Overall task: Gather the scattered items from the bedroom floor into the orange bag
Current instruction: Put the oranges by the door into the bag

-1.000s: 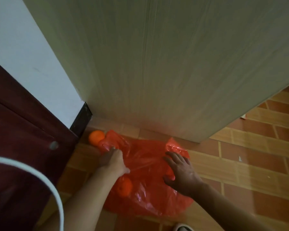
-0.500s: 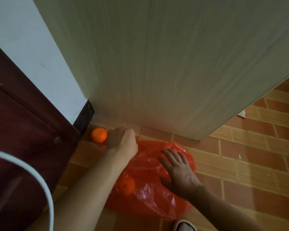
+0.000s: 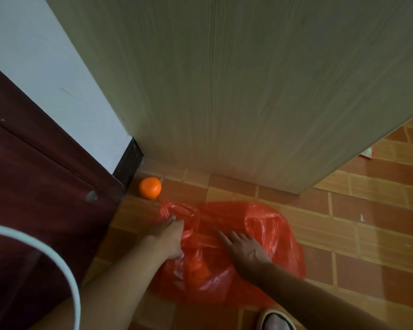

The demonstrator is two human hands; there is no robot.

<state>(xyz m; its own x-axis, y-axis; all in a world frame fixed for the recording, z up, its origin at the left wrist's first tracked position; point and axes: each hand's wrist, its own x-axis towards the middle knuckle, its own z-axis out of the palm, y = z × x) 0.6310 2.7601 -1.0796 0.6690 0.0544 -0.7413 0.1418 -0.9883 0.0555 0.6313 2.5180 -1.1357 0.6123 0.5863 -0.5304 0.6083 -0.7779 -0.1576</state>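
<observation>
While the orange bag [image 3: 227,248] lies on the floor [image 3: 367,234] under my hands, my left hand [image 3: 168,236] pinches its edge. My right hand [image 3: 246,250] rests flat on it, fingers spread. One orange [image 3: 150,187] sits just past my left hand.

One bag, two oranges, two hands of mine.

I counted one orange bag [image 3: 260,225] lying crumpled on the tiled floor [image 3: 367,246]. There were two oranges: one loose orange [image 3: 150,187] in the corner, and one orange inside the bag [image 3: 202,270], seen dimly through the plastic. Both my hands were there, my left hand [image 3: 169,236] and my right hand [image 3: 246,251], two in all. I saw one shoe [image 3: 275,321] at the bottom edge, one pale wooden panel [image 3: 248,91], one dark red door [image 3: 34,186], and one white cord [image 3: 57,263].
</observation>
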